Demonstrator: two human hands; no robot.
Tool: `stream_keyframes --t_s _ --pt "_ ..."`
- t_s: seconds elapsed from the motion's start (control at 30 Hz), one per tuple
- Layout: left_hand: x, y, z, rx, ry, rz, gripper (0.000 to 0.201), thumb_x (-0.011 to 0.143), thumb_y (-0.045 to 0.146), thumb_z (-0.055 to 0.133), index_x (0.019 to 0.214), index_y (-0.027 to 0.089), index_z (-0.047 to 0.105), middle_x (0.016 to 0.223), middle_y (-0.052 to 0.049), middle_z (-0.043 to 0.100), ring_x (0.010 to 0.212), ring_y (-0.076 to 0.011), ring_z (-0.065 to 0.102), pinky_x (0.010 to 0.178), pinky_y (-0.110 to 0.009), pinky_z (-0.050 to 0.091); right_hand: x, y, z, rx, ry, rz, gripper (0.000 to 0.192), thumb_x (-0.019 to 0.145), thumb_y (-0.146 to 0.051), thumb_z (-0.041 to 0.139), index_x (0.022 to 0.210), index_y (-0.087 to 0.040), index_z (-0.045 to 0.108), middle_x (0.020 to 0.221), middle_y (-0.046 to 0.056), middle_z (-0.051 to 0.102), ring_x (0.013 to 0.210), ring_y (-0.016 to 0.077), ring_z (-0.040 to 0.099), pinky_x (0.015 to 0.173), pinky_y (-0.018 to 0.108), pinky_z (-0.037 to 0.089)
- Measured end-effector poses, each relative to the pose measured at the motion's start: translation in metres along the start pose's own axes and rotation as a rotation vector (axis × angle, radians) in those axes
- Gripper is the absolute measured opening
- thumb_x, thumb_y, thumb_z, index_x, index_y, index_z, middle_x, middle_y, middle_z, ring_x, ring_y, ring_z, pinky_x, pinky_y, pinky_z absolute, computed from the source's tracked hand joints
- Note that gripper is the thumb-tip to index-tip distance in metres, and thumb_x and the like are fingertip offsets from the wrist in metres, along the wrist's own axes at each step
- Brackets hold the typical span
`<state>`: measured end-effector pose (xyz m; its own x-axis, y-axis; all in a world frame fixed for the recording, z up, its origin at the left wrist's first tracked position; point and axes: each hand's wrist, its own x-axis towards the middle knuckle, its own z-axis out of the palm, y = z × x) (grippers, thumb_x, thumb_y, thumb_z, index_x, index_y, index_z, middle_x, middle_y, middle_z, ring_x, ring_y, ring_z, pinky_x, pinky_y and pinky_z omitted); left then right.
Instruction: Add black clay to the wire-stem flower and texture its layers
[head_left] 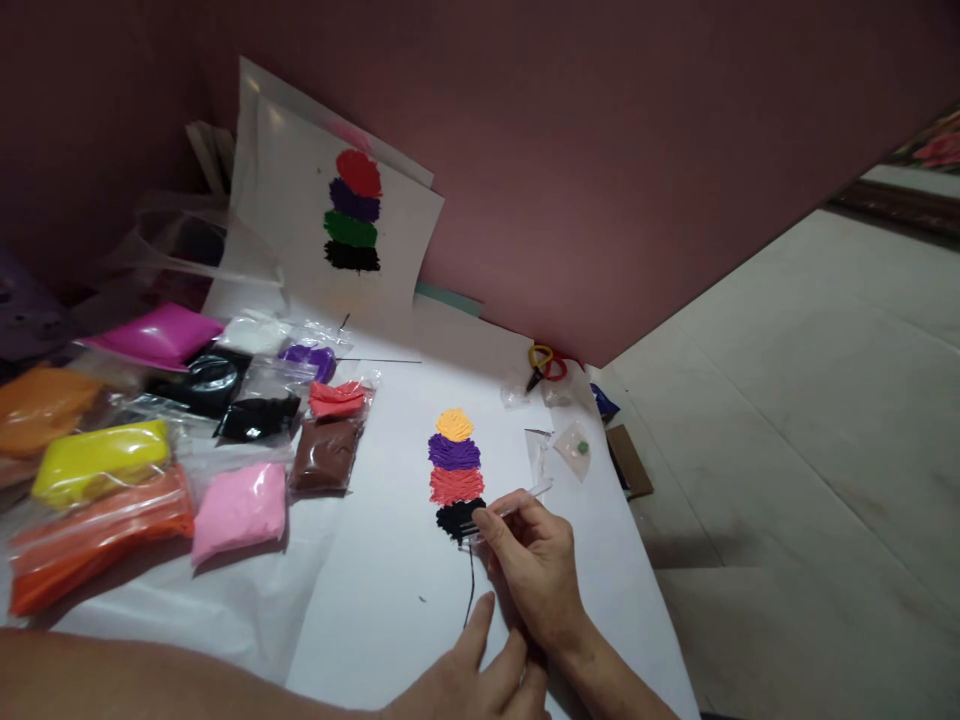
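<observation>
My right hand (536,560) grips a small clear plastic fork (541,488) between thumb and fingers. Its tines touch the black clay patch (459,520), the lowest in a stack on the white paper (375,590). Above the black are a coral patch (456,486), a purple patch (454,452) and a yellow-orange round (455,425), all with ridged texture. Nearer to me, my left hand (480,675) rests on the paper with fingers apart, holding nothing. Its index finger is beside a thin dark line (472,580) running down from the black patch.
A sheet (285,200) with a similar colour stack leans against the wall. Several clay packets, including pink (241,508), yellow (105,460) and brown (324,458), lie on the left. Scissors (544,365) and a small clear bag (574,450) are at the right.
</observation>
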<state>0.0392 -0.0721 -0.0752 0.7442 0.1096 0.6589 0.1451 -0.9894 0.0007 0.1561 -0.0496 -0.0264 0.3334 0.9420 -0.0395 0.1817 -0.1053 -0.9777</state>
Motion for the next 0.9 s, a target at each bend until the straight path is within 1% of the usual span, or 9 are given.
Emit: stream_keyframes --t_s 0.2,0.37,0.5,0.67,0.77,0.9 --pt "-0.0003 0.0005 0.0013 0.008 0.059 -0.008 0.011 0.095 0.023 0.057 0.087 0.022 0.064 0.078 0.002 0.065 0.083 -0.0208 0.059 0.087 -0.042 0.046 -0.0011 0.0003 -0.0002 -0.027 -0.026 -0.027 0.024 0.086 -0.034 0.069 0.071 -0.017 0.060 0.051 -0.004 0.051 0.043 0.0083 0.043 0.039 0.020 0.036" --pt "-0.0003 0.0011 0.0035 0.006 0.081 -0.019 0.013 0.096 0.022 0.056 0.087 0.022 0.065 0.075 0.003 0.064 0.080 -0.0201 0.058 0.088 -0.042 0.048 -0.0013 -0.0012 -0.0001 -0.038 -0.039 -0.046 0.023 0.087 -0.033 0.068 0.072 -0.018 0.059 0.050 -0.005 0.050 0.042 0.0083 0.043 0.038 0.020 0.035" --pt "0.0001 0.0004 0.0023 -0.008 0.061 -0.007 0.010 0.095 0.024 0.058 0.089 0.021 0.065 0.077 0.002 0.065 0.081 -0.0200 0.058 0.089 -0.041 0.048 -0.0009 -0.0018 0.0004 -0.043 -0.045 -0.062 0.022 0.087 -0.032 0.067 0.072 -0.018 0.058 0.050 -0.005 0.050 0.042 0.0082 0.043 0.038 0.020 0.036" --pt "0.0002 -0.0003 0.0003 -0.012 0.056 -0.008 0.011 0.095 0.021 0.056 0.087 0.021 0.064 0.076 0.002 0.064 0.079 -0.0206 0.057 0.087 -0.043 0.047 -0.0014 -0.0008 0.0005 -0.043 -0.059 -0.062 0.022 0.087 -0.031 0.067 0.072 -0.017 0.059 0.049 -0.005 0.050 0.042 0.0081 0.044 0.039 0.020 0.036" --pt "-0.0007 0.0004 0.0017 -0.018 0.044 -0.008 0.012 0.095 0.022 0.056 0.088 0.021 0.065 0.077 0.002 0.064 0.079 -0.0208 0.057 0.089 -0.044 0.046 -0.0014 0.0003 0.0008 -0.025 -0.063 -0.066 0.022 0.087 -0.031 0.067 0.072 -0.017 0.059 0.050 -0.005 0.049 0.041 0.0080 0.043 0.038 0.020 0.036" --pt "-0.0020 0.0017 0.0051 -0.006 0.027 0.006 0.007 0.092 0.023 0.060 0.087 0.022 0.064 0.075 0.003 0.063 0.075 -0.0201 0.055 0.091 -0.045 0.044 -0.0010 0.0019 0.0009 -0.020 -0.069 -0.071 0.021 0.087 -0.031 0.067 0.072 -0.018 0.059 0.049 -0.006 0.048 0.041 0.0079 0.042 0.038 0.020 0.035"
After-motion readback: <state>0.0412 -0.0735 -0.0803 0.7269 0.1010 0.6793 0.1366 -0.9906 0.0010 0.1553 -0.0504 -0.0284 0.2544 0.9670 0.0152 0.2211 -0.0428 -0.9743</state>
